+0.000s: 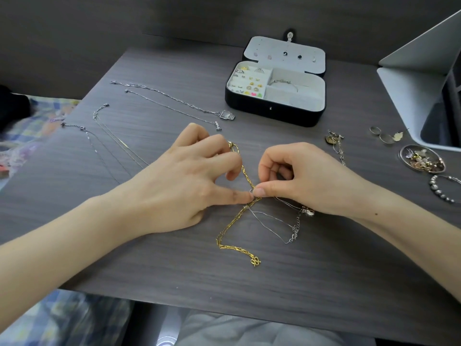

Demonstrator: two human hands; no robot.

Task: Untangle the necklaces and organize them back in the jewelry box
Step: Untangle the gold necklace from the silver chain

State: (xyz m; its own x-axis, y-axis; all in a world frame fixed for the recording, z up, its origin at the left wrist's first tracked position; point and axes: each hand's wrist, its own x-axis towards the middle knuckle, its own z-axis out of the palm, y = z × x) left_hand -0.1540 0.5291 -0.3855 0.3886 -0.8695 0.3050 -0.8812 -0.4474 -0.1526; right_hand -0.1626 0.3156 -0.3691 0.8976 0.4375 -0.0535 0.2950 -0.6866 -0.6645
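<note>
- Head view, 10 o'clock: thin silver necklaces (174, 98) lie freed in rows on the table (249, 295). A careless sweep of the left forearm could bunch them together again.
- Left hand (184, 181), just left of centre, curls its fingers round the gold chain (229, 231), with the thumb pressed at the knot. A hard pull would likely tighten the knot.
- At centre, the gold chain runs from 12 to 6 o'clock, crossed by a fine silver chain (272, 227) trailing toward 5 o'clock. The silver chain looks thin enough to kink or snap.
- Right hand (304, 178) pinches the silver loop at the knot. A slip would lose that loop.
- Jewelry box (274, 114) sits open at 1 o'clock, well apart. Chains dropped in loosely could tangle again.
</note>
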